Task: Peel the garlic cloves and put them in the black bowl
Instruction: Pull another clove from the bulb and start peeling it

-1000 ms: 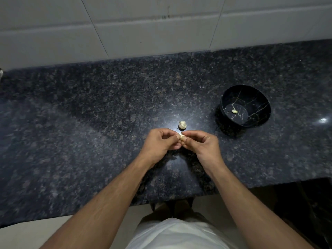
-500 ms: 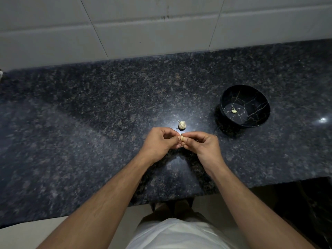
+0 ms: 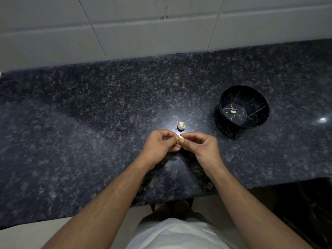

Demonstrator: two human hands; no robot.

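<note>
Pinched a garlic clove (image 3: 180,137) between curled fingertips of left hand (image 3: 160,145) and right hand (image 3: 201,147), knuckles nearly touching, just above the dark granite counter (image 3: 89,132). Left the rest of the garlic bulb (image 3: 181,125) lying on the counter just beyond the hands. Kept one peeled clove (image 3: 233,111) inside the black bowl (image 3: 258,97), well off to the right, below the white tiled wall (image 3: 143,29).

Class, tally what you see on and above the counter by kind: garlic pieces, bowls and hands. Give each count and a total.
Garlic pieces: 3 (clove in the black bowl, garlic piece on the counter, clove pinched between both hands)
Bowls: 1 (black bowl)
Hands: 2 (left hand, right hand)
Total: 6
</note>
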